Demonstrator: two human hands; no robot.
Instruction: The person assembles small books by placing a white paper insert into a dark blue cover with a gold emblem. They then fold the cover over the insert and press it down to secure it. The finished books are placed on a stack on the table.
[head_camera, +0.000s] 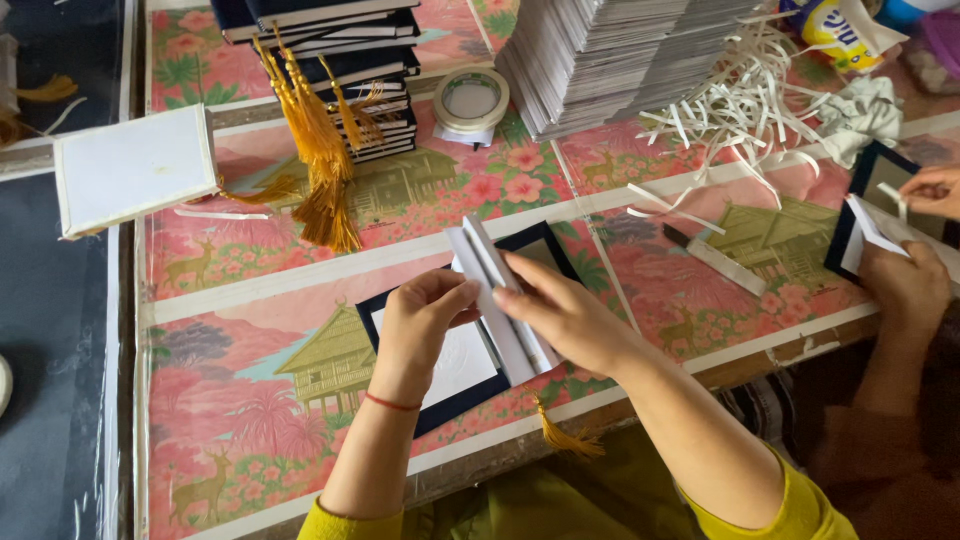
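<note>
Patterned table (250, 300): both hands (420, 320) (560, 310) pinch white paper block (500, 300) (over navy cover (450, 400)).

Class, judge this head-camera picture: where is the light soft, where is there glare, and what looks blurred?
Head view: soft, even light and faint shadows on the pink patterned tablecloth; slight sheen on the clear plastic sheet over the dark surface; the right hand and folded white paper block look slightly motion-blurred; the left hand is sharper.

A dark navy cover (470, 385) lies open and flat at lower centre of the frame, white inside, a gold tassel (565, 438) trailing off its lower edge. Over it — folded white paper strips (495, 295), tilted, held above its middle.
</note>
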